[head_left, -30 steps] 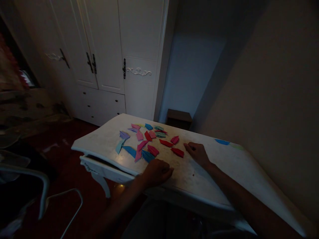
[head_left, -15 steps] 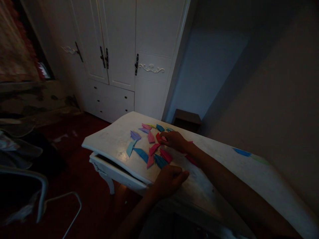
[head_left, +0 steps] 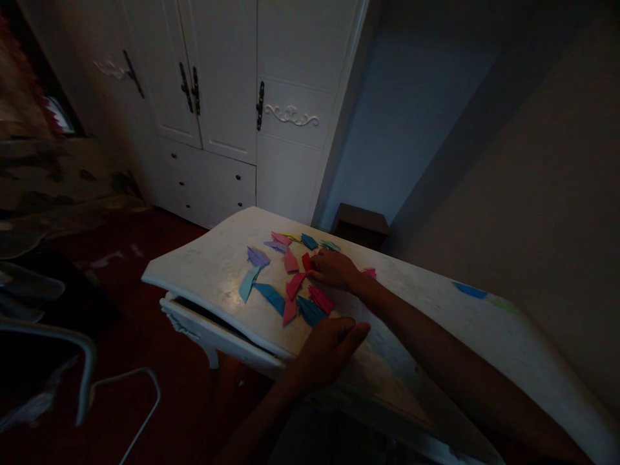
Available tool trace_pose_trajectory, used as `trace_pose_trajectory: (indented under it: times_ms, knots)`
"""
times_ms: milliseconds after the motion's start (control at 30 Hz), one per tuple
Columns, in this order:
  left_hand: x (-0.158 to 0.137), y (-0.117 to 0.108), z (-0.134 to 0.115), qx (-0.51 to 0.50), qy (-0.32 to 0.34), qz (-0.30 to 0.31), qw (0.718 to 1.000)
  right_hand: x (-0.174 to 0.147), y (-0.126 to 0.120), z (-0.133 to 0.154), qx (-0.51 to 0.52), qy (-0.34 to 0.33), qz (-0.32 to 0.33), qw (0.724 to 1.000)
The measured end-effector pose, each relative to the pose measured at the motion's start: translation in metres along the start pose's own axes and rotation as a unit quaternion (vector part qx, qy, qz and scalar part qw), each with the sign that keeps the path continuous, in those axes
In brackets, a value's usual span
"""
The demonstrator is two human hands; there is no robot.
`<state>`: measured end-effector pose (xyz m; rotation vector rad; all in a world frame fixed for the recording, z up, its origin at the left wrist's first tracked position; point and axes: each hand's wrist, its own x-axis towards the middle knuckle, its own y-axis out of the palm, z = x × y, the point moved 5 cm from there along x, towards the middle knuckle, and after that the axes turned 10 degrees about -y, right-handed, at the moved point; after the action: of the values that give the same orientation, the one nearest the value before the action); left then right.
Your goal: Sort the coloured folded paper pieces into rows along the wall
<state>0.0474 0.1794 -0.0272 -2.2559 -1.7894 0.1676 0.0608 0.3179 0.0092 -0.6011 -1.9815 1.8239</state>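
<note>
My right hand [head_left: 333,268] reaches over the white table [head_left: 203,257], its fingers pinched at a red folded paper piece [head_left: 306,261] that is partly covered. Nearer to me, my left hand [head_left: 330,343] rests at the table edge with fingers curled and thumb out; nothing shows in it. Around the right hand lie several folded paper pieces: a pink one [head_left: 290,261], a crimson one [head_left: 321,299], a dark teal one [head_left: 310,311], a blue one [head_left: 270,297], a light teal one [head_left: 248,284] and a purple one [head_left: 258,257].
A blue piece [head_left: 469,290] and a green one [head_left: 502,304] lie far right on the table. The table's drawer [head_left: 217,329] stands slightly out. Behind are a white wardrobe [head_left: 290,168] and a small brown cabinet [head_left: 362,218]. A metal-framed chair [head_left: 87,361] is at left.
The view has shifted slightly, so the table sits a little higher and farther left. My right hand stays at the red piece, its fingers slightly changed. My left hand keeps its curl.
</note>
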Motion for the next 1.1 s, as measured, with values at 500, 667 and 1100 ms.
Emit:
trace_pose_trajectory:
  times_ms: [500,667,1100]
  knots:
    - [-0.002,0.000,-0.003,-0.010,0.001,-0.011,1.000,-0.013,0.011,0.002,0.074,0.013,-0.093,0.993]
    - [-0.004,0.000,-0.005,0.022,0.003,-0.028,0.999,-0.017,0.014,-0.001,0.143,-0.010,-0.141,0.980]
    - [-0.002,-0.003,0.000,0.061,-0.007,-0.071,0.996,-0.033,0.008,-0.003,0.239,0.006,-0.251,0.938]
